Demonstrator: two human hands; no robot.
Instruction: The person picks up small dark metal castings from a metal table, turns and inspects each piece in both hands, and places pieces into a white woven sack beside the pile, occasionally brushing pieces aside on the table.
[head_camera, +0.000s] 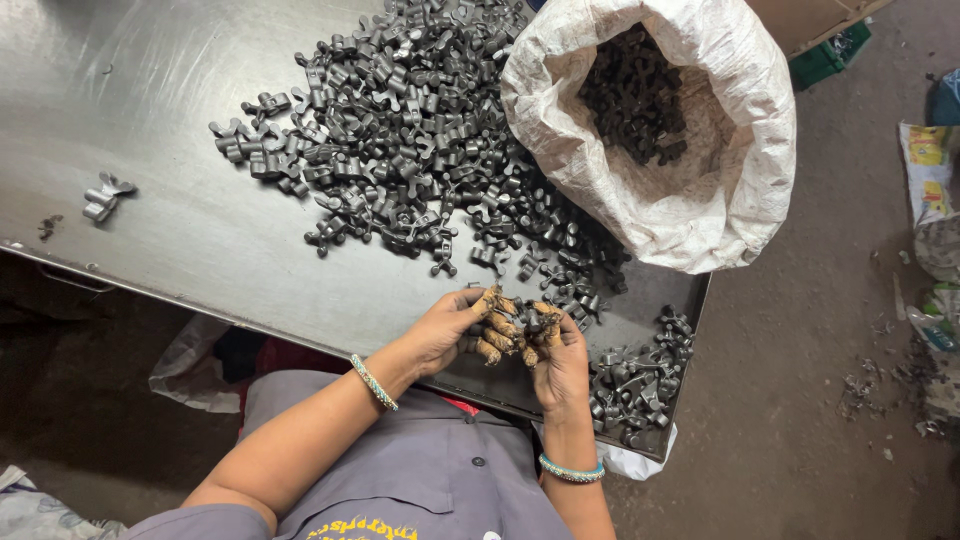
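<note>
- Head view: a steel tabletop (150, 130) is seen from above, and a broad heap of dark forged metal parts (410, 130) is spread across it.
- A white woven sack (690, 190), open-mouthed and part-filled with the same parts, is stood at the right of the heap.
- A smaller sorted pile (640, 375) is gathered at the near right corner, just beside the right hand (560, 365).
- The left hand (445, 325) is brought in from the left, wrist bent, palm turned toward the right hand.
- Between both sets of fingers (500, 335), curled closed, a small part (522, 318) is gripped over the tabletop's near edge; its long axis cannot be told.
- One stray part (105, 197) is left far to the left.
</note>
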